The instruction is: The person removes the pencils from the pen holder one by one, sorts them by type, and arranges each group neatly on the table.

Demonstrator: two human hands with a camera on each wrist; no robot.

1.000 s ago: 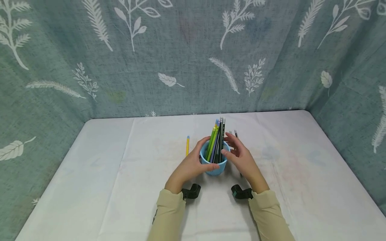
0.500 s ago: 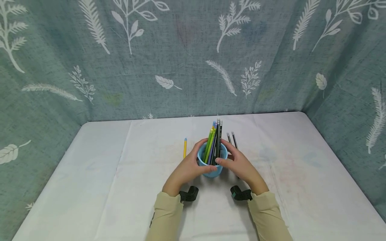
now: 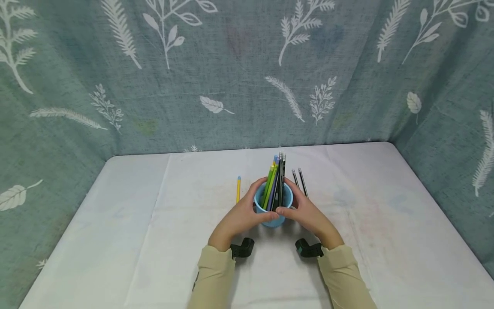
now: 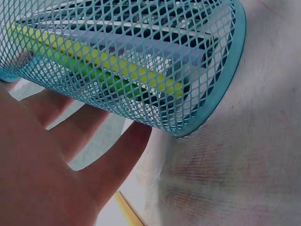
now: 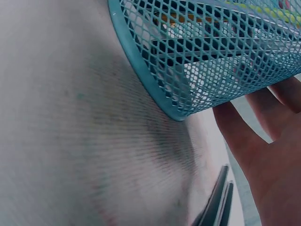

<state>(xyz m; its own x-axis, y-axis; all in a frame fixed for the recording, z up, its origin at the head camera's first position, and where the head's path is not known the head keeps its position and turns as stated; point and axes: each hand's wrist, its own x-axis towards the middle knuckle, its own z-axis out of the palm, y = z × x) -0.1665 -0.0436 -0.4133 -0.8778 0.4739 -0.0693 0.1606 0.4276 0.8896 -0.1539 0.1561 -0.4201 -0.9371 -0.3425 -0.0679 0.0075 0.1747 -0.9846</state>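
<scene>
A light blue mesh pencil cup (image 3: 272, 222) stands between my hands in the head view, with green, purple and black pencils (image 3: 275, 182) leaning inside. My left hand (image 3: 240, 218) grips its left side, thumb across the front. From the right, my right hand (image 3: 308, 215) holds it with the thumb also in front; the two thumb tips nearly meet. The left wrist view shows the cup's base ring (image 4: 221, 103) close to the cloth and the left fingers (image 4: 120, 162) along the mesh. Right fingers (image 5: 240, 129) lie against the mesh in the right wrist view.
A yellow pencil (image 3: 238, 189) with a blue end lies left of the cup. Two black pencils (image 3: 303, 182) lie to its right, partly behind the right hand. White cloth (image 3: 154, 240) covers the table, and a leaf-patterned curtain (image 3: 239, 77) hangs behind it.
My right hand has closed in around the cup, its thumb moving from the rim to the front. The two black pencils on the right show more. My left hand keeps its grip.
</scene>
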